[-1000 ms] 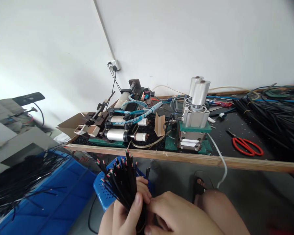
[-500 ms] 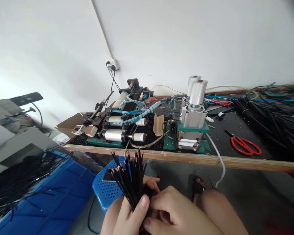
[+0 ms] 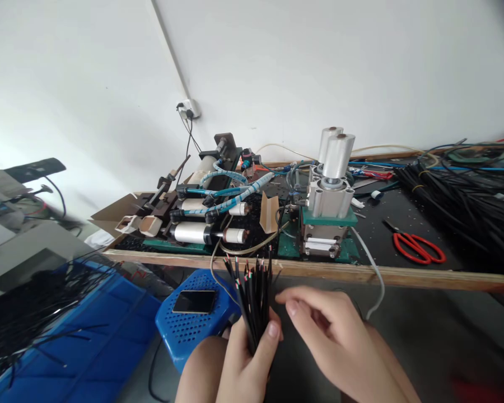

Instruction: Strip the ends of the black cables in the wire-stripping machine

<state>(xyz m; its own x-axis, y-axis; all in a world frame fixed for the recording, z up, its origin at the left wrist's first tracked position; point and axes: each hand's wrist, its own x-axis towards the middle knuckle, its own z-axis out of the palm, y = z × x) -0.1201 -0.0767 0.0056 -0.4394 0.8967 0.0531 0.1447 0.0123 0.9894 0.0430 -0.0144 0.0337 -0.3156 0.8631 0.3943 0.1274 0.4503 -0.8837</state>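
Note:
My left hand [image 3: 252, 347] is wrapped round a bundle of black cables [image 3: 254, 296], held upright above my lap with the thumb across its front. Small red, green and white wire ends show at the cable tops. Just right of the bundle is my right hand [image 3: 319, 319], its index finger reaching toward the cables and its other fingers curled loosely. I see nothing held in it. The lower part of the bundle is hidden behind my left hand.
A blue stool [image 3: 180, 330] with a phone [image 3: 194, 301] on it stands left of my knees. On the bench are pneumatic cylinders [image 3: 189, 232], a metal press [image 3: 330, 196], red-handled scissors [image 3: 418, 248] and more black cables [image 3: 466, 207]. A blue bin [image 3: 88, 341] holds black scraps.
My right hand has come away from the bundle to the right and its fingers have loosened. The bundle in my left hand has shifted right and looks more closely gathered.

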